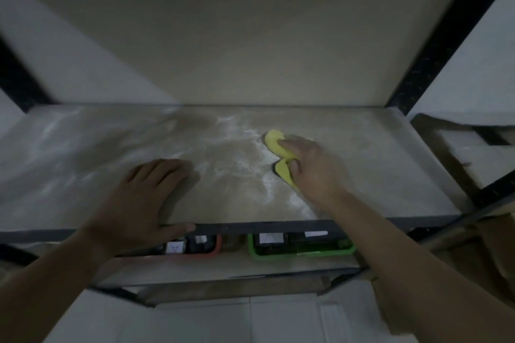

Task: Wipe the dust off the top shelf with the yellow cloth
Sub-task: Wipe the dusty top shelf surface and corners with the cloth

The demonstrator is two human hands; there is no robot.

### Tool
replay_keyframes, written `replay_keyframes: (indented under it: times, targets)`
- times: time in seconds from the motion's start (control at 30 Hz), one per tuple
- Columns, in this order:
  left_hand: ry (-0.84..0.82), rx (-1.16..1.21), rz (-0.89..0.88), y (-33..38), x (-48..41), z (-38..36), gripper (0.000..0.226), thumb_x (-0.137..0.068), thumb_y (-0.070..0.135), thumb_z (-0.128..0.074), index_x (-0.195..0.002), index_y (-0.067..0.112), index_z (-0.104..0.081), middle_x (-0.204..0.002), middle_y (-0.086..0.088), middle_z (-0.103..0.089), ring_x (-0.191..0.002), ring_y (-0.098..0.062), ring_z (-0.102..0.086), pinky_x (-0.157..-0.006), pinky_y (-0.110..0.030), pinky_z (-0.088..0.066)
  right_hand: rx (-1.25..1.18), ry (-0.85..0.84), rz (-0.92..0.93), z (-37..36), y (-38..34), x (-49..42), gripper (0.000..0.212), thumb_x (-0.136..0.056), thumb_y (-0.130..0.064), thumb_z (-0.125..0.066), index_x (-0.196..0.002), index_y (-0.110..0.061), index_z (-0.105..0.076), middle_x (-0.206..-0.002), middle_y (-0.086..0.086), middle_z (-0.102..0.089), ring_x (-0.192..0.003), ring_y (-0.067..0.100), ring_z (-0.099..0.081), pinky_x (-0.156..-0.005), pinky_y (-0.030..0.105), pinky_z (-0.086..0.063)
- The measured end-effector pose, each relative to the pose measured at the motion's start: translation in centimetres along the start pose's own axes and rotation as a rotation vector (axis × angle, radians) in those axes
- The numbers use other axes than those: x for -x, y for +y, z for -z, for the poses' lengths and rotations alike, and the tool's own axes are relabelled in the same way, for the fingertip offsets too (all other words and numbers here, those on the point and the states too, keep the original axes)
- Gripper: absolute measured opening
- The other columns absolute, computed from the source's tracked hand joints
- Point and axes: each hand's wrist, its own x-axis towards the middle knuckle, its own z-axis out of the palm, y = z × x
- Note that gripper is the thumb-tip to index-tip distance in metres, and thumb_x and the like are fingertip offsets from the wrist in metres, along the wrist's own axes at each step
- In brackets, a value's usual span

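Your right hand (312, 167) lies palm-down on the yellow cloth (276, 143), right of centre in the frame, with the fingers spread and pressing it flat against the top shelf (376, 153). Two yellow lobes of the cloth stick out from under your fingers toward the left; the rest is hidden beneath the palm.

Just left of the cloth, a band of white dust (250, 147) streaks across the middle of the shelf board and curves down toward the front edge. More pale dust smears show at the far left of the board. The part of the shelf to the right of your hand looks more even in tone.

Your left hand (145, 198) rests at the lower left of the shelf, empty, fingers laid flat on the board and the thumb hooked over the dark front rail (264, 227).

Below the rail, on the lower shelf, a red tray (216, 248) sits left of a green tray (303, 253), both partly hidden and holding dark items with white labels. The picture is dim and slightly blurred.
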Motion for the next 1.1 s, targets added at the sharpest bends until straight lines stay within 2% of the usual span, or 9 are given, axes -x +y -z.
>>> replay_keyframes:
  times: [0.13,0.2,0.27,0.37,0.47,0.67,0.83,0.97,1.1]
  targets:
    - [0.021,-0.01,-0.025,0.2,-0.2,-0.1,0.099,-0.084,0.082,-0.046,-0.149,0.008,-0.053,-0.152,-0.013,-0.052,-0.138,-0.037,-0.051,-0.113,-0.054,-0.04,-0.098,0.12,-0.061,4.4,2.9,0.5,0.04,-0.094,-0.009,-0.053,-0.132,-0.019,-0.057,-0.129,0.006,-0.062,-0.088,0.01,-0.059,-0.077,0.004,-0.037]
    - [0.032,0.001,-0.021,0.1,-0.2,-0.4,0.099,-0.084,0.083,-0.046,-0.15,0.009,-0.053,-0.153,-0.012,-0.052,-0.139,-0.036,-0.049,-0.113,-0.052,-0.038,-0.081,0.216,-0.216,7.5,6.9,0.8,0.04,-0.093,-0.018,-0.054,-0.132,-0.027,-0.057,-0.126,0.005,-0.064,-0.1,0.017,-0.063,-0.089,0.016,-0.045]
    - [0.057,-0.007,-0.032,-0.2,-0.1,-0.8,0.099,-0.084,0.083,-0.046,-0.15,0.01,-0.053,-0.152,-0.012,-0.052,-0.138,-0.037,-0.049,-0.112,-0.052,-0.037,0.047,0.21,-0.35,9.6,10.5,2.3,0.043,-0.093,-0.018,-0.052,-0.136,-0.026,-0.053,-0.14,0.008,-0.053,-0.122,0.025,-0.053,-0.103,0.032,-0.04]
    - [0.038,-0.015,-0.03,-0.2,0.0,-0.7,0.1,-0.084,0.084,-0.044,-0.148,0.008,-0.054,-0.151,-0.013,-0.052,-0.137,-0.038,-0.05,-0.111,-0.055,-0.039,0.157,-0.001,-0.365,9.9,12.8,5.4,0.051,-0.094,-0.015,-0.053,-0.142,-0.031,-0.045,-0.154,0.008,-0.036,-0.135,0.025,-0.037,-0.109,0.037,-0.031]
    - [0.019,-0.01,-0.013,-0.1,0.1,-0.5,0.101,-0.083,0.084,-0.043,-0.148,0.007,-0.053,-0.152,-0.013,-0.051,-0.137,-0.039,-0.05,-0.11,-0.056,-0.04,0.143,0.009,-0.377,8.3,12.8,6.5,0.05,-0.095,-0.019,-0.051,-0.143,-0.03,-0.045,-0.153,0.005,-0.038,-0.137,0.028,-0.039,-0.112,0.04,-0.033]
    - [0.045,0.007,-0.02,0.2,0.1,0.0,0.098,-0.082,0.08,-0.046,-0.145,0.005,-0.057,-0.148,-0.015,-0.055,-0.133,-0.042,-0.053,-0.107,-0.057,-0.042,0.078,0.181,-0.319,4.5,7.9,6.6,0.041,-0.091,-0.01,-0.054,-0.132,-0.014,-0.058,-0.142,0.012,-0.051,-0.122,0.033,-0.053,-0.103,0.034,-0.039]
    - [0.037,-0.009,-0.026,0.2,0.1,0.0,0.099,-0.084,0.082,-0.042,-0.147,0.006,-0.055,-0.149,-0.014,-0.054,-0.134,-0.04,-0.052,-0.108,-0.056,-0.041,0.173,0.205,-0.237,0.8,0.9,5.9,0.045,-0.085,-0.015,-0.05,-0.127,-0.027,-0.06,-0.139,0.005,-0.054,-0.112,0.029,-0.059,-0.092,0.04,-0.051]
    - [0.026,-0.024,-0.024,0.1,0.0,-0.2,0.1,-0.085,0.084,-0.04,-0.149,0.007,-0.053,-0.151,-0.013,-0.052,-0.135,-0.038,-0.05,-0.108,-0.056,-0.04,0.187,0.17,-0.117,-2.5,-5.3,4.3,0.051,-0.08,-0.022,-0.041,-0.127,-0.033,-0.057,-0.142,-0.004,-0.051,-0.119,0.022,-0.052,-0.095,0.035,-0.047]
    - [0.017,-0.029,-0.03,-0.1,0.0,-0.3,0.1,-0.086,0.084,-0.038,-0.15,0.008,-0.051,-0.152,-0.012,-0.051,-0.136,-0.038,-0.049,-0.108,-0.054,-0.04,-0.001,0.075,-0.061,-3.3,-7.4,3.9,0.053,-0.079,-0.038,-0.043,-0.129,-0.026,-0.055,-0.144,-0.001,-0.047,-0.126,0.024,-0.041,-0.101,0.036,-0.042]
